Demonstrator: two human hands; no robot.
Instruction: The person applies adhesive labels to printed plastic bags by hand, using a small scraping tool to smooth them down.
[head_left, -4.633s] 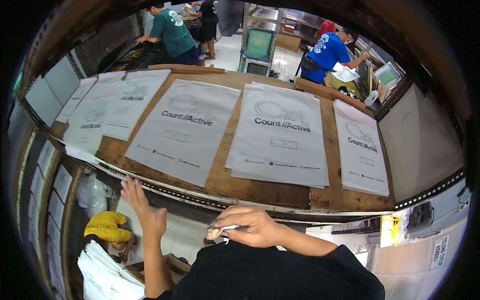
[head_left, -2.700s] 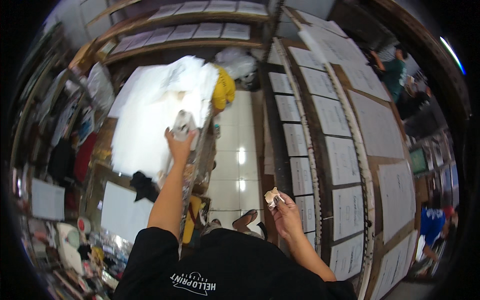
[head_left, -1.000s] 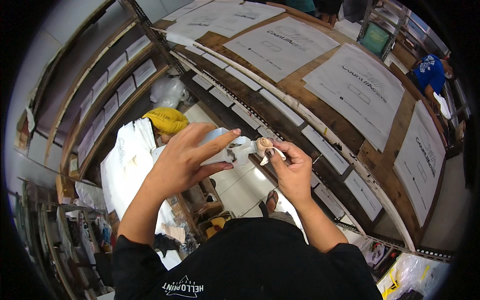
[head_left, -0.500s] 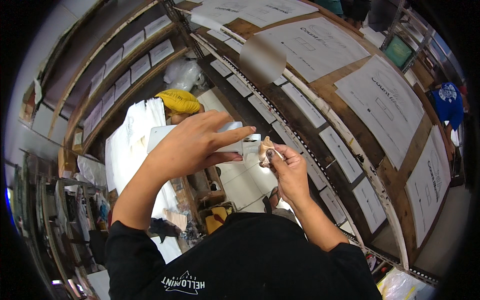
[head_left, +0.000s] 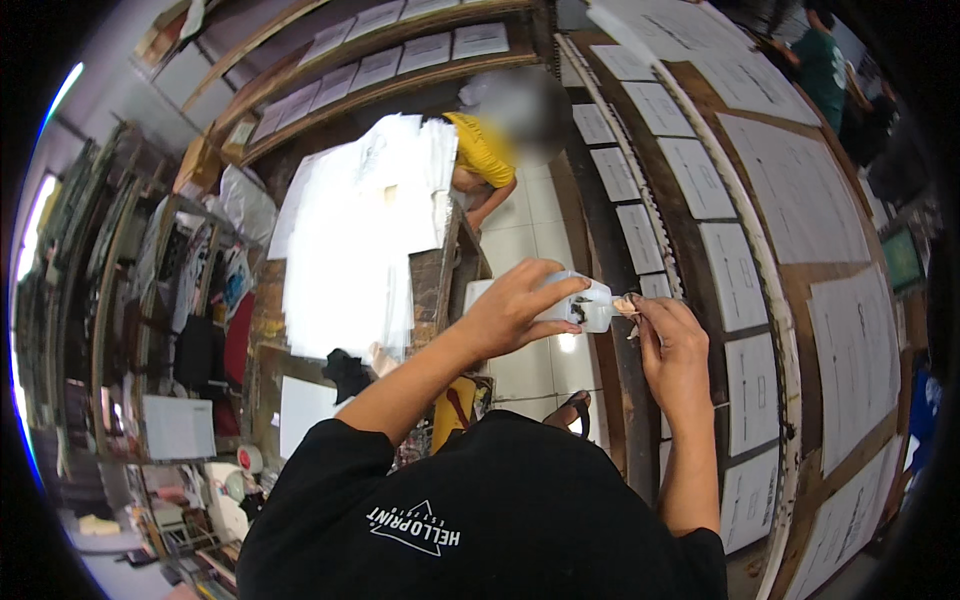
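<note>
A translucent white plastic bottle [head_left: 597, 308] with dark smudges on its side is held nearly on its side by my left hand [head_left: 515, 308]. The fingers and thumb wrap round its body, and its narrow neck points right. At the neck's end, my right hand [head_left: 674, 340] pinches a small crumpled beige cloth [head_left: 627, 304] against the opening. The cloth and fingertips partly cover the bottle's mouth, so the contact there is hard to make out.
To the left, a stack of white sheets [head_left: 350, 240] lies on a wooden table. A person in a yellow shirt [head_left: 482, 150] crouches beyond it. Long boards with printed white sheets [head_left: 735, 275] run along my right. Below my hands is a tiled floor [head_left: 522, 365].
My view has turned left, bringing more of the paper stack into sight. The bottle shows more clearly now, while both hands keep their hold on the bottle and the cloth.
</note>
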